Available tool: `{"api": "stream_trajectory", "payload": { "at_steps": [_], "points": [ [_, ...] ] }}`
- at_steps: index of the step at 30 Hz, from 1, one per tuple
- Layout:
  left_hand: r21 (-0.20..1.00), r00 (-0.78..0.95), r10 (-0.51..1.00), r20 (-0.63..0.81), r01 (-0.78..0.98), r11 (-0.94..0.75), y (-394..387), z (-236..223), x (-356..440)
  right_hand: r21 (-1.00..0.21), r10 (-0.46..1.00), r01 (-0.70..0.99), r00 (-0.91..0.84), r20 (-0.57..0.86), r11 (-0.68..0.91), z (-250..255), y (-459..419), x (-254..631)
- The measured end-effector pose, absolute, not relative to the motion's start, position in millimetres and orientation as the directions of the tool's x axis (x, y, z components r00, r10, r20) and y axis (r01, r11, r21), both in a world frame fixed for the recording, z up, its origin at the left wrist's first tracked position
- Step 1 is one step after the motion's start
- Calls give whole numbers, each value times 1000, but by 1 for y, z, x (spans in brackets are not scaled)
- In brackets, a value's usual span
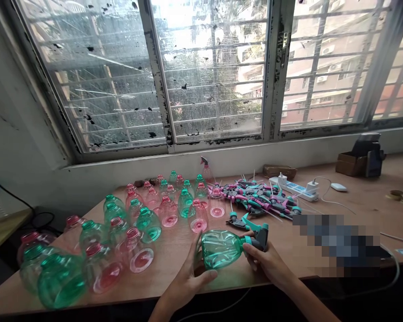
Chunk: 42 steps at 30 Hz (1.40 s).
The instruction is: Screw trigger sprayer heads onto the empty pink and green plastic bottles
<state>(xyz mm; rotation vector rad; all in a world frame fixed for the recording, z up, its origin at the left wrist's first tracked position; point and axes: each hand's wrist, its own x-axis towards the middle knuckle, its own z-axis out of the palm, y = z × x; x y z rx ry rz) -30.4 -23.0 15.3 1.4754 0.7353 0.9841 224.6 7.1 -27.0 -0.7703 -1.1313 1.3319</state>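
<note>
A green clear plastic bottle lies on its side near the front edge of the wooden table. My left hand wraps round its base end. My right hand grips the grey and teal spray trigger head at the bottle's neck. Both hands are closed on these parts.
Several open pink and green bottles stand across the left half of the table. A heap of pink and teal trigger heads lies behind my hands. A white power strip, a mouse and a cardboard box sit at the right. Barred windows rise behind.
</note>
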Motion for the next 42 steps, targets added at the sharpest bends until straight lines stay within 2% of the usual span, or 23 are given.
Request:
{"api": "stream_trajectory", "payload": {
  "at_steps": [5,10,18,24,33,42],
  "points": [
    [993,399,910,116,-16,-120,-21,17,-31,-941,972,-313,-148,182,129,-29,7,225],
    [991,440,889,130,-72,-109,-18,11,-30,-941,981,-312,-99,167,129,-33,9,225],
    [990,445,885,139,-98,-106,-19,8,-32,-934,975,-332,-125,183,133,-27,7,224],
    [996,402,911,94,-48,-81,-21,12,-31,-939,975,-316,-128,182,134,-27,6,225],
    [987,449,879,159,-96,-130,-19,7,-30,-942,985,-308,-62,159,133,-29,9,224],
    [992,416,900,128,-43,-122,-21,10,-31,-951,979,-275,-101,175,142,-27,6,223]
  ]
}}
